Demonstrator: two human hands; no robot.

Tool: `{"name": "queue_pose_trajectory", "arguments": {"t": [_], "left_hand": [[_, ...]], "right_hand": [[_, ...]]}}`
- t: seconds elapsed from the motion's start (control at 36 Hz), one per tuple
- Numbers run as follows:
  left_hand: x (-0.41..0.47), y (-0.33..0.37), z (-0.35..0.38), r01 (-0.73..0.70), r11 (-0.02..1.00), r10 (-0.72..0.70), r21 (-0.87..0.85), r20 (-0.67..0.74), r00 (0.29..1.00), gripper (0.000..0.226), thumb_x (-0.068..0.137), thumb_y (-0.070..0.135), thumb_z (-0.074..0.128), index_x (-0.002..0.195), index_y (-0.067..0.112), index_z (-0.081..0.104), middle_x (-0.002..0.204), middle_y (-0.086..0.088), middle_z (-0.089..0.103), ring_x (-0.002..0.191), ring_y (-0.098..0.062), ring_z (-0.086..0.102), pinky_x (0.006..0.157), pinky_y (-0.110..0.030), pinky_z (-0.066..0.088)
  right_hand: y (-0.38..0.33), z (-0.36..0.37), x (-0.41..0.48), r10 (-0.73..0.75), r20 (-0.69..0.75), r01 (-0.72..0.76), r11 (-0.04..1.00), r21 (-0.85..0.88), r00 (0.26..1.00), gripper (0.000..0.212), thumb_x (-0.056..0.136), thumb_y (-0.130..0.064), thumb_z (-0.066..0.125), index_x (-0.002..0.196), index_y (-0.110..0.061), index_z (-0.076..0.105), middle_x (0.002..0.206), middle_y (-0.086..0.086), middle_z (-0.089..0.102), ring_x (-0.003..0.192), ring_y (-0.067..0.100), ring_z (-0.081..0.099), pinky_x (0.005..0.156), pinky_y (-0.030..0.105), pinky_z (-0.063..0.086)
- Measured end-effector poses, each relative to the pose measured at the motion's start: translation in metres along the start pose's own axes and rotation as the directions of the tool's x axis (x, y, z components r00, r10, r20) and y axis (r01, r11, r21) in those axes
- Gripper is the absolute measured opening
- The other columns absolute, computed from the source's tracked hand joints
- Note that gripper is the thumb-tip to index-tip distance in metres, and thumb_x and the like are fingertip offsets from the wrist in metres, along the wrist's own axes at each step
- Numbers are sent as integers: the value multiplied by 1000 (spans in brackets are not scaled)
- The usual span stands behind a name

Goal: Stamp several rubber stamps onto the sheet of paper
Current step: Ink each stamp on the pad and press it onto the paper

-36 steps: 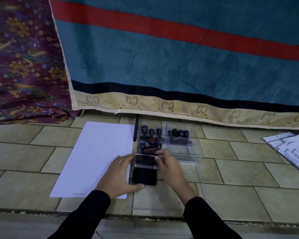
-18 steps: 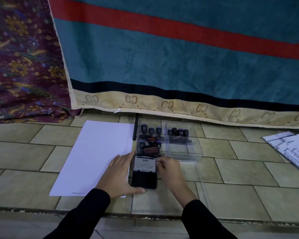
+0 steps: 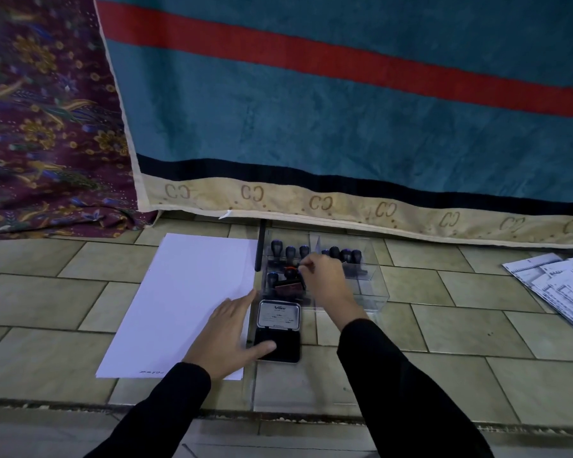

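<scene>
The right hand [image 3: 325, 279] reaches into a clear box [image 3: 371, 292] of rubber stamps [image 3: 290, 254], fingers pinched at one stamp's handle. The left hand [image 3: 230, 335] lies flat and open, thumb on the open ink pad [image 3: 278, 330], palm on the sheet of paper's [image 3: 186, 299] right edge. Bare floor tiles [image 3: 460, 328] lie open to the right.

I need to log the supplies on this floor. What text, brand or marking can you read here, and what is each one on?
"Artline": inside the open lid of the ink pad; the smaller lines beneath it are too blurred to read.
"CC": monogram repeated along the beige border of the teal blanket.
Small line of print at the near edge of the white sheet of paper: too small to read.
Printed sheets at right: too small to read.
</scene>
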State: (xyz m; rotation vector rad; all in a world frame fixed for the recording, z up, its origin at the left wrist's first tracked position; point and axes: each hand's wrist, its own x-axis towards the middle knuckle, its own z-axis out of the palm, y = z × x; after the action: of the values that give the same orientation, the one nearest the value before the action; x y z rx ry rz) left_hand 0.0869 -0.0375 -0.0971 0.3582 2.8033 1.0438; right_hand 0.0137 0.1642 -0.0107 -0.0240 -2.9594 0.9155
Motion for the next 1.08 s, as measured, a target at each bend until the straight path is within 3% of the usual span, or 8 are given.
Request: {"name": "queue_pose_trajectory", "arguments": {"t": [0.19,0.33,0.5,0.67,0.81,0.89,0.97,1.08], "left_hand": [[0,-7,1,-37,987,28,-157,-55,998,76,76,83,40,142,56,11,154,22,24,145,-8,16,117,-43,25],[2,-9,1,-60,981,45,-185,-84,995,65,79,81,37,136,62,14,150,23,30,141,-2,23,116,-38,27],[1,-9,1,-67,981,49,-182,-102,994,68,82,79,34,141,50,23,146,23,36,134,6,29,112,-28,29],[0,-9,0,-73,981,58,-180,-88,994,65,82,78,35,140,51,24,146,24,35,135,6,28,112,-30,29],[-2,-4,-3,-71,981,60,-178,-68,996,66,75,82,43,134,61,20,143,26,35,135,4,28,110,-27,29],[-1,-4,-4,-38,991,35,-130,-27,999,84,63,86,53,136,59,20,146,25,30,141,-7,23,114,-37,29],[0,-4,-4,-37,997,38,-67,12,999,104,52,87,62,140,53,16,149,23,26,143,-14,18,116,-43,26],[2,-3,-5,-106,994,105,31,35,994,117,48,90,62,145,48,11,151,26,17,144,-10,12,120,-35,11]], "right_hand": [[-23,9,16,20,84,-4,983,-185,996,23,91,-22,56,87,0,63,95,20,66,90,34,64,75,38,53],[-35,19,17,-14,74,38,938,-345,997,25,91,-25,57,102,-3,61,108,17,64,103,34,61,85,40,50],[-36,25,17,-20,42,36,908,-418,999,20,84,-9,65,103,-7,60,109,13,64,102,32,61,79,37,51],[-30,22,18,13,-10,-15,972,-233,1000,19,81,-9,68,99,-4,61,102,17,65,96,35,63,74,37,52],[-24,17,16,-54,-86,50,997,-54,995,28,83,-4,64,110,-6,60,121,12,49,100,30,60,88,35,52],[-19,8,6,-110,-163,126,987,95,980,31,85,-7,65,115,-11,61,120,7,47,98,21,58,95,28,49],[-19,-2,-16,-168,-242,216,958,190,956,28,82,-10,69,109,-14,62,113,2,54,86,10,58,85,20,52],[-15,-5,-52,-217,-208,262,939,221,954,29,79,-18,73,105,-20,61,101,-3,63,81,6,62,74,14,52]]}}
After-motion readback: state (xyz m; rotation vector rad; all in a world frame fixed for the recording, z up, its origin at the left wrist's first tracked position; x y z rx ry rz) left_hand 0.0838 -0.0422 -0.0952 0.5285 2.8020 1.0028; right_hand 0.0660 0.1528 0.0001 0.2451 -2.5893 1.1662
